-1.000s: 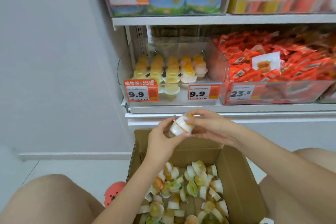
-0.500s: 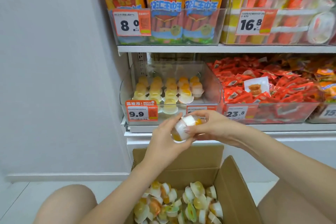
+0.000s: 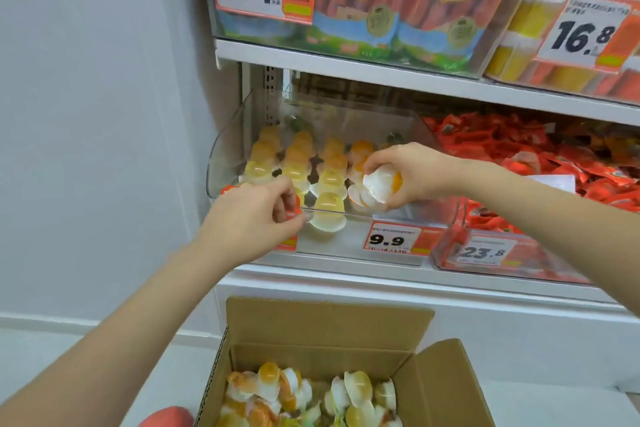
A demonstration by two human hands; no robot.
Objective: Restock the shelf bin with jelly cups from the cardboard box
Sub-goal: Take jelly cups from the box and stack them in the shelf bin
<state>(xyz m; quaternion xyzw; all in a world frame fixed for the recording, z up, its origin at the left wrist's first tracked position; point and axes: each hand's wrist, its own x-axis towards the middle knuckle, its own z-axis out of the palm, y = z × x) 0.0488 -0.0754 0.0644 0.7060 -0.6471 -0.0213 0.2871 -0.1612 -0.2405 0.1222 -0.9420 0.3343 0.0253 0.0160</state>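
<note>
1. Both hands have parted since half a second ago: the right hand (image 3: 412,173) has carried the jelly cups (image 3: 379,185) up over the front right of the clear shelf bin (image 3: 225,149).
2. Its fingers (image 3: 375,160) curl round the cups.
3. Left hand (image 3: 252,222) sits at the bin's front edge, fingers loosely curled, holding nothing visible.
4. More cups lie in the cardboard box (image 3: 446,388) below; rows stand in the bin.

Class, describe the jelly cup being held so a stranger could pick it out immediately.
Find the clear shelf bin with 9.9 price tags. Above its front right corner, the right hand grips a jelly cup. Unlike the cups standing in rows, it is tilted, held in fingers.
</note>
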